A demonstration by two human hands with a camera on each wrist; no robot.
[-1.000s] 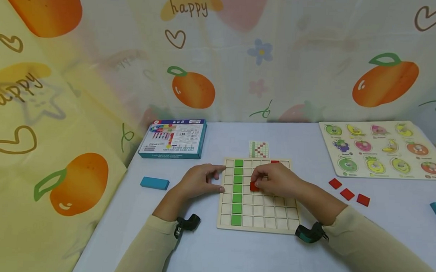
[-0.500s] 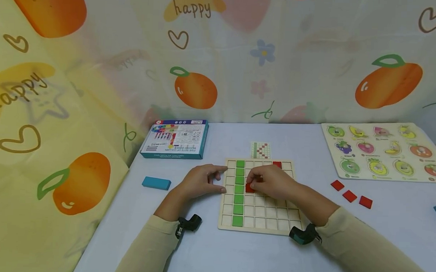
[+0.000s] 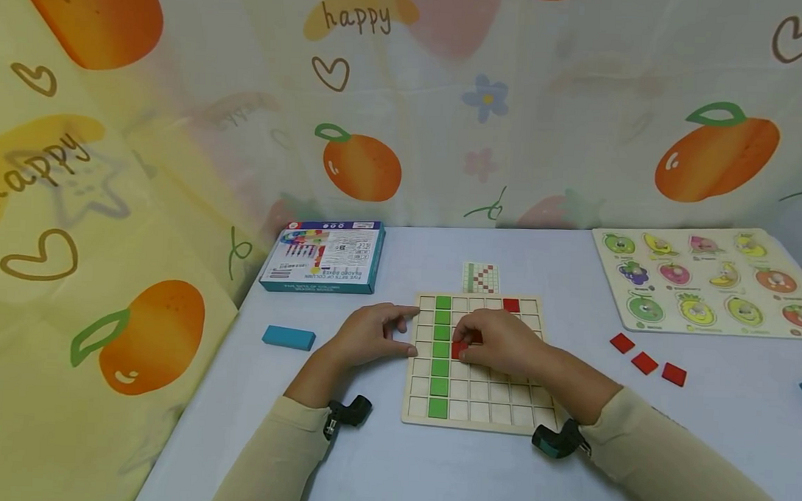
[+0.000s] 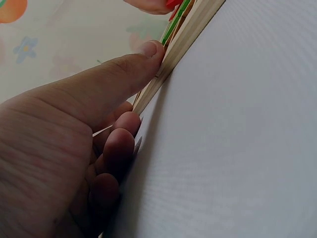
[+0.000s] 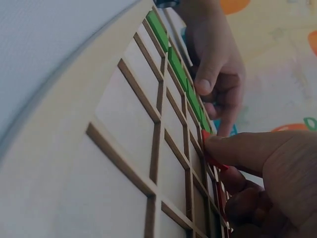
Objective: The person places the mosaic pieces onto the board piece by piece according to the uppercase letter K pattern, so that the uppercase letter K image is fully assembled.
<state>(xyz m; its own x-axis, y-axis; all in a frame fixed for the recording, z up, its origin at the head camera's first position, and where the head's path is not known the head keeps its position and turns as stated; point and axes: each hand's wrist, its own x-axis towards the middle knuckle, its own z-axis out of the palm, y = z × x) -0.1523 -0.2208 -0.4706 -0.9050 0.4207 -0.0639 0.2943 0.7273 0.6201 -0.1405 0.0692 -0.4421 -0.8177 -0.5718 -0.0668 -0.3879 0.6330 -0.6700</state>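
Observation:
A wooden grid board (image 3: 479, 411) lies on the table, with green square tiles (image 3: 440, 367) filling its second column. My left hand (image 3: 370, 334) touches the board's left edge with thumb and forefinger spread apart; in the left wrist view its thumb (image 4: 151, 49) presses against the wooden side. Between thumb and fingers my right hand (image 3: 507, 343) pinches a red square tile (image 3: 459, 350), set at a cell just right of the green column. That tile (image 5: 212, 152) looks tilted in the right wrist view. One red tile (image 3: 511, 305) sits in the top row; more red shows partly behind the right hand.
Several things surround the board: a pattern card (image 3: 481, 278) behind it, loose red tiles (image 3: 645, 363) at right, a fruit picture board (image 3: 706, 320) at far right, a flat box (image 3: 321, 266) at back left, and a blue block (image 3: 288, 338) at left.
My right hand has moved left and slightly down with the red tile, to the cell beside the green column. The left hand stays at the board's edge. The view has shifted slightly.

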